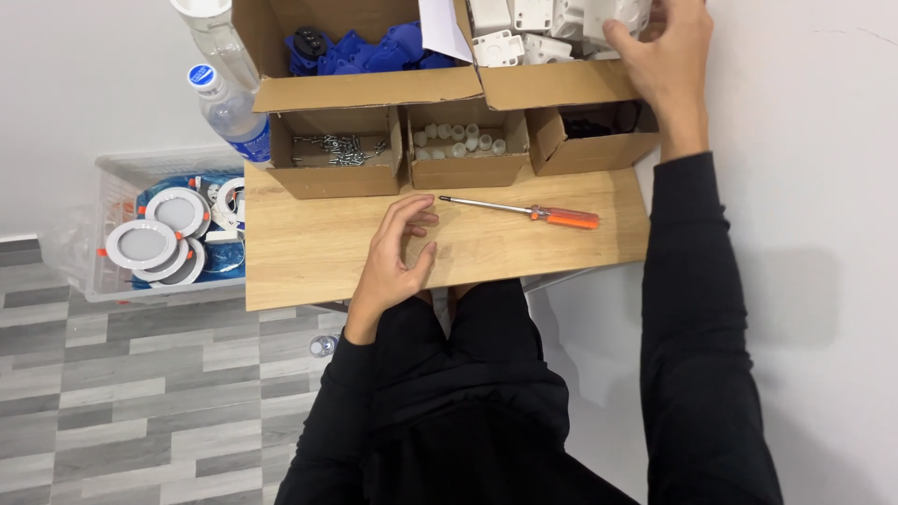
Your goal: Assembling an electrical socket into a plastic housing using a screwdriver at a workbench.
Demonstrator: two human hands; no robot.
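Reaching into the upper cardboard box (552, 86), the right hand (659, 61) closes its fingers on a white plastic part (613, 17). The left hand (398, 257) rests loosely curled and empty on the wooden board (299, 248). Near it a screwdriver (520, 212) lies almost crosswise, orange handle right, tip pointing left.

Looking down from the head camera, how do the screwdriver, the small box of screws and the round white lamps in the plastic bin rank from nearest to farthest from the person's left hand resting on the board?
From the left hand:
1. Screwdriver, just to its right on the wooden board.
2. Small box of screws, behind the hand, at the board's far edge.
3. Round white lamps, off the board to the left, in the plastic bin.
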